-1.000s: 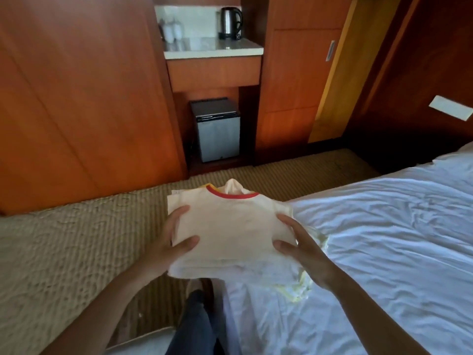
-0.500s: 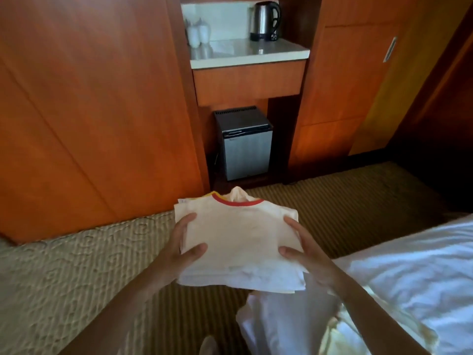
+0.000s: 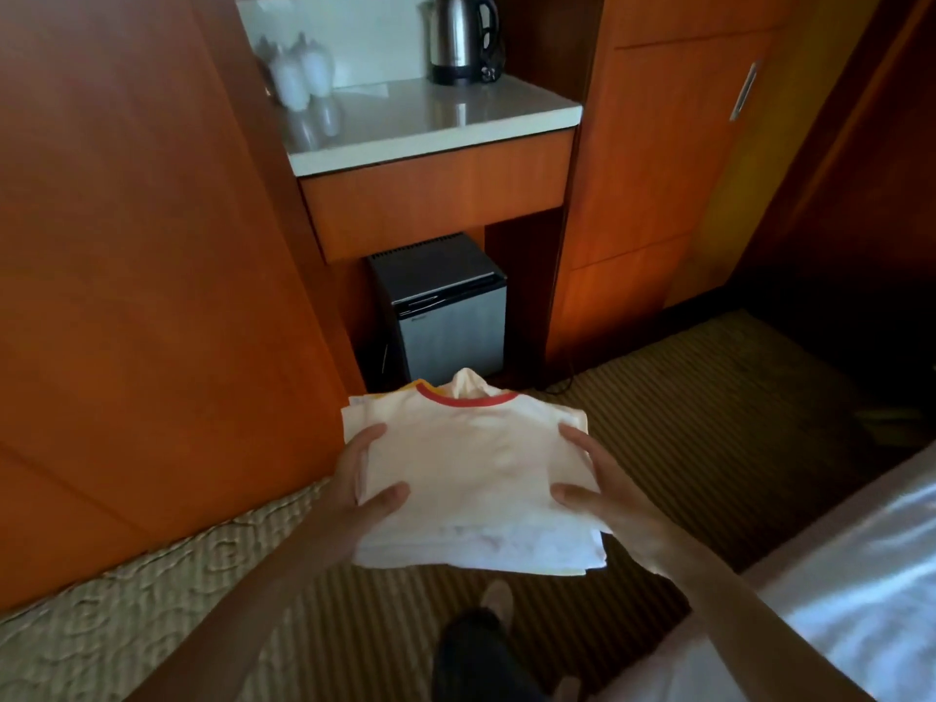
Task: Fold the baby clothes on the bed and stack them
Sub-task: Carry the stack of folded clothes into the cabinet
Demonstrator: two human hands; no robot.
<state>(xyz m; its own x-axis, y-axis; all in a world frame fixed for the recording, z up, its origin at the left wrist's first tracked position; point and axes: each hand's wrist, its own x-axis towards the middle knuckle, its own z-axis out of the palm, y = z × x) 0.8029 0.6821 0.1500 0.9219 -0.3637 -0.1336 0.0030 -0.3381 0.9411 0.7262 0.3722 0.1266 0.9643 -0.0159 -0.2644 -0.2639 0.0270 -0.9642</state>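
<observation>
A stack of folded baby clothes [image 3: 471, 473], cream-white with a red and yellow neck trim on the top piece, is held in the air over the carpet. My left hand [image 3: 362, 491] grips its left edge, thumb on top. On the right edge, my right hand [image 3: 600, 491] holds it the same way. The bed [image 3: 856, 590] with its white sheet shows only at the lower right corner, apart from the stack.
Ahead stands a wooden cabinet with a white counter [image 3: 430, 129] bearing a kettle [image 3: 463, 38] and cups. A small fridge [image 3: 445, 316] sits below it. Wooden wall panels fill the left, a closet door [image 3: 673, 159] the right. Striped carpet [image 3: 709, 428] lies underfoot.
The view has swung left and away from the bed, which has slid to the lower right corner. The held stack has come off the bed and now hangs over the carpet, nearer the cabinet.
</observation>
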